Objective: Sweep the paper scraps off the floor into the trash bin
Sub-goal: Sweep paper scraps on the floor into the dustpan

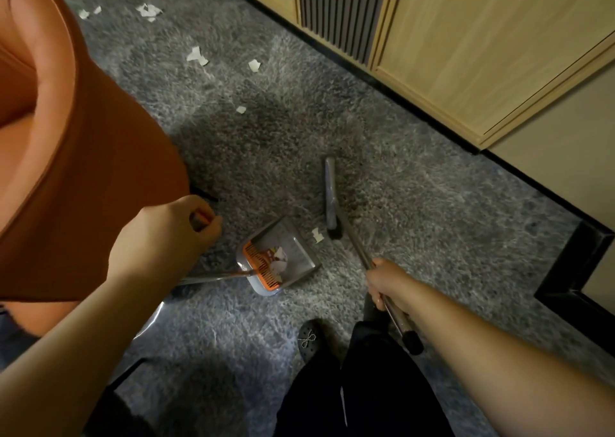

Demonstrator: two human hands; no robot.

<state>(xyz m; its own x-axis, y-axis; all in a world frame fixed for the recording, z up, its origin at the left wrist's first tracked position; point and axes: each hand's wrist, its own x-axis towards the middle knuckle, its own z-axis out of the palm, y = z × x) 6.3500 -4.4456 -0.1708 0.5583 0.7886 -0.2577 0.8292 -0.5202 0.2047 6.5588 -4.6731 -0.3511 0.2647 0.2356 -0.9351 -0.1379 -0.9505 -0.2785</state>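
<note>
Head view: right hand (382, 282) fingers wrap the thin metal broom handle (357, 247), stiff and light, gripped mid-shaft. Grey broom head (331, 197) sits beyond the fingers. One torn white paper scrap (317, 235), featherlight, lies between it and the grey dustpan with orange comb (278, 258). Left hand (173, 233) pinches the dustpan's handle end; more scraps (254, 65) lie far beyond.

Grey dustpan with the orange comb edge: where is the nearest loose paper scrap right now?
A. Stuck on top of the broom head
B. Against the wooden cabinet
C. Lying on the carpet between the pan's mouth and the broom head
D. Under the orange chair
C: the white paper scrap lies on the carpet between the grey dustpan and the dark broom head; other scraps already sit inside the pan.
</note>
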